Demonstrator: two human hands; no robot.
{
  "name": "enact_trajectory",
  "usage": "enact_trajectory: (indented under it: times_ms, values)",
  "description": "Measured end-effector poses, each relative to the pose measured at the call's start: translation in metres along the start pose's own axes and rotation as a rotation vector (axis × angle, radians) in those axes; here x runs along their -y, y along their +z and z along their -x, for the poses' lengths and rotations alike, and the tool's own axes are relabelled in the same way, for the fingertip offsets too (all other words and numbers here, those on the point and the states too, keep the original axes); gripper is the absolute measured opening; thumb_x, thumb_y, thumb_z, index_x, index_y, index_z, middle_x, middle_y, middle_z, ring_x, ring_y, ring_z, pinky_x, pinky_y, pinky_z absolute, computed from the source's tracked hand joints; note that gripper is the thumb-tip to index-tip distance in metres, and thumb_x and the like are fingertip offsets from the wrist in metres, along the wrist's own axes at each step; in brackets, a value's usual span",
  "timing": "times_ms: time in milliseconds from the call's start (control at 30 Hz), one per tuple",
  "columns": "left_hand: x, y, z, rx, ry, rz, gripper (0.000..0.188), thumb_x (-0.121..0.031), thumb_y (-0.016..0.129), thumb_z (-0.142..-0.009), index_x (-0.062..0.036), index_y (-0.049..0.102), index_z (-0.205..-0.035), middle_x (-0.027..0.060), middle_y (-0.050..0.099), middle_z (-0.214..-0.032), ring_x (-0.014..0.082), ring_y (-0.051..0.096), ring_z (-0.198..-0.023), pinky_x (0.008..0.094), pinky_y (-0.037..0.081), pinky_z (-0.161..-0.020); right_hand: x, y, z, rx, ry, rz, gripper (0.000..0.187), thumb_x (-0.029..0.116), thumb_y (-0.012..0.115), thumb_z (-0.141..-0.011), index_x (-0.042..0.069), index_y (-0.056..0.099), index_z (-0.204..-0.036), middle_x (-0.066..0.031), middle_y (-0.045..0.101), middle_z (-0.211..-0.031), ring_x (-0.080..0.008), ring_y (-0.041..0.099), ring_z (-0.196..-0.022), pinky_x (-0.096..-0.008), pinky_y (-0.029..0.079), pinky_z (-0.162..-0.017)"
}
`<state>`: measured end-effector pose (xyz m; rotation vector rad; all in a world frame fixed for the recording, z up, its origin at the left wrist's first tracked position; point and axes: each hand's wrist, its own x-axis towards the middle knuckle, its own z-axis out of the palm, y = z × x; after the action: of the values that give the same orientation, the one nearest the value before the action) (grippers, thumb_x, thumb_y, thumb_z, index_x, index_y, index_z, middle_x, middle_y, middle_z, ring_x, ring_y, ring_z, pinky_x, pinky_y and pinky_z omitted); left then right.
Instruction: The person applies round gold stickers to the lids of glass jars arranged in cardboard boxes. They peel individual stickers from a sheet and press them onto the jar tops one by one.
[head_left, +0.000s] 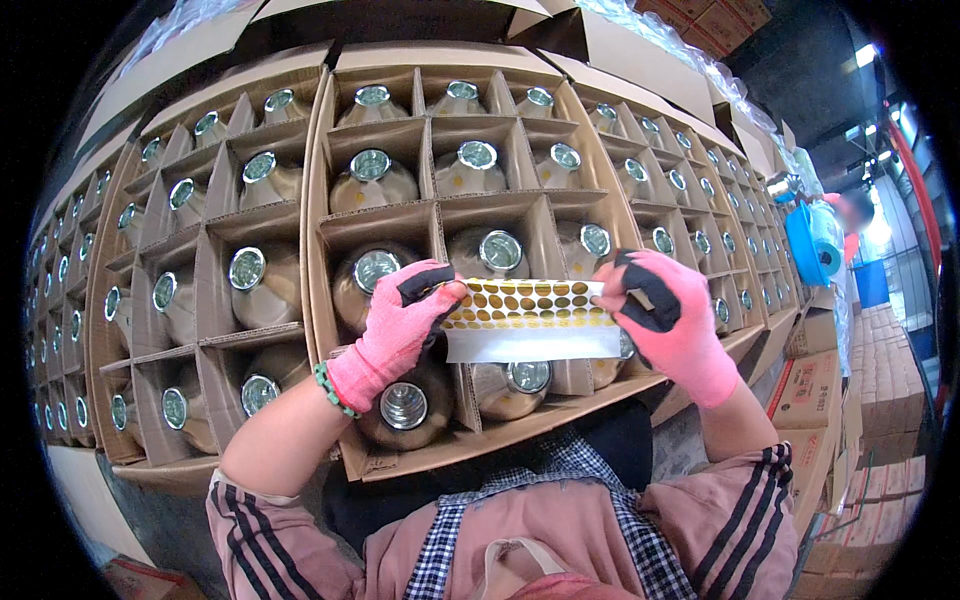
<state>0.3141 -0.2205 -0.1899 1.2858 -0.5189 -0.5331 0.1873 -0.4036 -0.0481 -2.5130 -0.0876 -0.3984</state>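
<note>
A sheet of round gold stickers (pixel 530 302) is stretched between my two gloved hands, its lower strip plain white. My left hand (pixel 395 325), in a pink glove with dark fingertip coverings, pinches the sheet's left end. At the right end, my right hand (pixel 672 318), gloved alike, is closed on the sheet. Below the sheet stands an open cardboard box (pixel 385 466) split by dividers, with a clear glass bottle (pixel 403 405) in the near left compartment. Another bottle (pixel 377 270) sits just beyond my left hand. The sheet hides parts of the bottles under it.
More divided boxes of bottles stand close on the left (pixel 200 345) and right (pixel 665 215). Raised box flaps (pixel 170 60) line the far side. At the far right, a person (pixel 848 215) stands by a blue tub (pixel 805 245), with stacked cartons (pixel 885 385) nearer me.
</note>
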Motion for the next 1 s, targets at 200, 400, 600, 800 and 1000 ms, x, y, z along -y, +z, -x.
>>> enact_trajectory:
  times_ms: [200,400,600,800,1000]
  values:
    - [0.006,-0.005,0.003,-0.031,0.035,-0.045,0.021,-0.018,0.064,-0.072,0.0001,0.06,-0.081,0.0018,0.057,-0.07,0.0075,0.051,-0.068,0.0227,0.043,-0.063,0.004,-0.003,-0.055,-0.02,0.033,-0.309,0.013,-0.008,0.059,-0.064,0.001,0.054,-0.073,-0.0087,0.055,-0.101,-0.0137,0.051,-0.092,-0.0256,0.041,-0.078]
    - [0.003,-0.001,0.002,-0.002,0.124,-0.136,0.022,-0.02,0.064,-0.071,-0.0007,0.061,-0.082,0.0075,0.059,-0.075,0.0136,0.054,-0.07,0.0261,0.043,-0.065,-0.048,0.046,-0.186,0.084,0.066,-0.253,0.013,0.008,0.067,-0.064,0.003,0.059,-0.072,-0.0052,0.059,-0.089,-0.0126,0.053,-0.08,-0.0265,0.041,-0.075]
    - [-0.001,-0.004,-0.003,-0.009,0.157,-0.193,0.021,-0.02,0.063,-0.072,-0.0004,0.059,-0.077,0.0086,0.057,-0.07,0.016,0.053,-0.067,0.0281,0.042,-0.062,-0.073,0.153,-0.302,0.207,0.118,0.503,0.026,0.03,0.065,-0.065,0.009,0.064,-0.082,-0.0105,0.061,-0.085,-0.0245,0.058,-0.081,-0.0324,0.045,-0.076]
    - [-0.001,-0.002,-0.002,-0.027,0.121,-0.219,0.022,-0.021,0.062,-0.073,-0.0007,0.06,-0.082,0.0134,0.057,-0.074,0.0242,0.055,-0.069,0.0318,0.043,-0.062,-0.07,0.216,-0.336,0.526,-0.032,0.941,0.031,0.025,0.048,-0.074,0.008,0.06,-0.097,-0.0134,0.054,-0.107,-0.031,0.048,-0.103,-0.0446,0.034,-0.091]
    - [0.002,0.0,-0.003,-0.046,0.176,-0.254,0.021,-0.02,0.061,-0.074,-0.0003,0.059,-0.081,0.0154,0.055,-0.074,0.0286,0.055,-0.069,0.0329,0.043,-0.061,-0.089,0.24,-0.352,0.605,0.027,0.899,0.038,0.018,0.049,-0.075,0.009,0.052,-0.111,-0.0117,0.038,-0.126,-0.0356,0.03,-0.119,-0.0508,0.025,-0.096]
